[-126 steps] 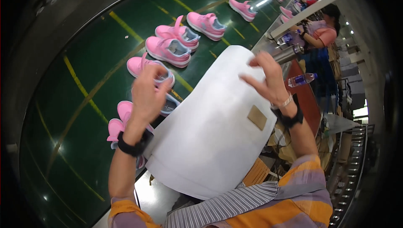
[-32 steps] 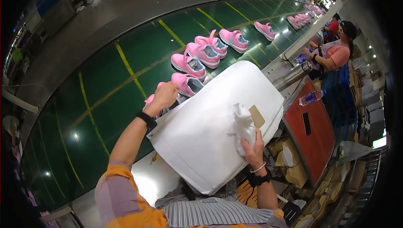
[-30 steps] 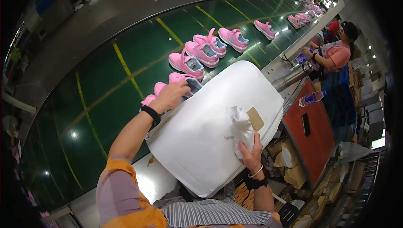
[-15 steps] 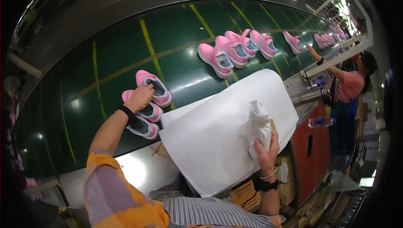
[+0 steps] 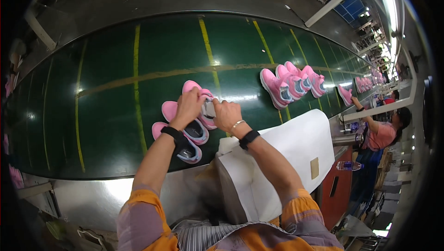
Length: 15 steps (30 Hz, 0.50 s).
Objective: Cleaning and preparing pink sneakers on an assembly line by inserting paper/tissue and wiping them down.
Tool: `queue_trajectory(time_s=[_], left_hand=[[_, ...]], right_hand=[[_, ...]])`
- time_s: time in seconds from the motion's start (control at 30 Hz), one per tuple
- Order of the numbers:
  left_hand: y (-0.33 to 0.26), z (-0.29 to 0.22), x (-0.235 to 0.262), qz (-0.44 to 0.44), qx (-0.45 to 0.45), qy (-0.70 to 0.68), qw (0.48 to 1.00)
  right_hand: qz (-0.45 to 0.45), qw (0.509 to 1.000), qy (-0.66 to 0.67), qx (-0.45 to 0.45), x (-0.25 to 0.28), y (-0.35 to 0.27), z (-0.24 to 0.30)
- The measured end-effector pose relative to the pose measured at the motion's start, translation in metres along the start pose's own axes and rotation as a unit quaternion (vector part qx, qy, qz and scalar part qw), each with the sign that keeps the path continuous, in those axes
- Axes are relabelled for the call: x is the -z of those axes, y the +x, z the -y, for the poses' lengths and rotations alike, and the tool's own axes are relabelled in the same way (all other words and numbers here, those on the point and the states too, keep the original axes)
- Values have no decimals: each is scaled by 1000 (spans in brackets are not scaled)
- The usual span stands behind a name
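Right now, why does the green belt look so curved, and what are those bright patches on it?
Head view: the fisheye lens bends the conveyor belt and its yellow lines toward the dark rim; white glare streaks beside the pink shoes mirror overhead lamps; both hands stay sharp.

Both forearms rise from the lower edge toward frame centre; the left hand and right hand meet there, fingers curled closed.

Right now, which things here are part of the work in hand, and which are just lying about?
In hand:
- pink shoe, held by left hand and right hand
- two pink shoes beside it
- white paper

Lying about:
- shoe group farther along the belt
- bottle
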State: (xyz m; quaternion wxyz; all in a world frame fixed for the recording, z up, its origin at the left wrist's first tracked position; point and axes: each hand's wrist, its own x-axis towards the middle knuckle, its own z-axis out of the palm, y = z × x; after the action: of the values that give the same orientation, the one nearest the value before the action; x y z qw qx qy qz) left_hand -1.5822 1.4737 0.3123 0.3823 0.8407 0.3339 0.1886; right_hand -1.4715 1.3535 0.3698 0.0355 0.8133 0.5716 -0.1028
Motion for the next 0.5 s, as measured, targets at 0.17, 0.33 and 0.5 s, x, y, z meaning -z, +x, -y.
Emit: queue_trajectory(time_s=[0.17, 0.33, 0.5], left_hand=[[-7, 6, -6, -49, 48, 56, 996], [4, 0, -9, -34, -19, 27, 999], [-1, 6, -1, -49, 21, 19, 998]], right_hand=[[-46, 989, 121, 71, -24, 16, -4], [-8, 989, 112, 99, -36, 27, 0], [39, 957, 247, 147, -35, 44, -24]])
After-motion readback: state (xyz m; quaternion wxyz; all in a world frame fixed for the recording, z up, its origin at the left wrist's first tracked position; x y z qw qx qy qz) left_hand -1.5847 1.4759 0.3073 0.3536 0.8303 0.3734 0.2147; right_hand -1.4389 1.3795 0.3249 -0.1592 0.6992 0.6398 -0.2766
